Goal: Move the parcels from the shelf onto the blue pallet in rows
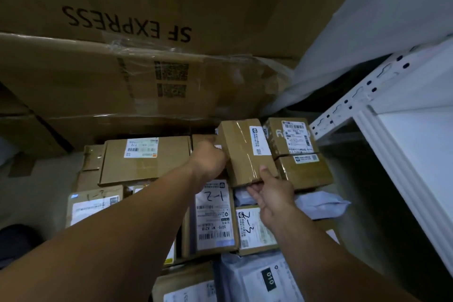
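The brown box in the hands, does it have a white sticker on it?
Yes, the brown box carries a white label near its far right edge.

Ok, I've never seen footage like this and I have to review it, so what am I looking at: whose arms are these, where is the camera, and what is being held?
There is no machine here. The one picture comes from a wide-angle camera worn on a person's head, looking forward and down, so the two bare arms are the wearer's own. The left hand and the right hand together grip a small taped brown parcel with a white label, left hand on its side, right hand at its near end. Around it lie more parcels packed close together: cardboard boxes, one marked "1-2", another "2-3", and pale plastic mailers. Behind them stand large cartons, one printed SF EXPRESS. On the right is a white metal shelf frame. No blue pallet is visible under the parcels.
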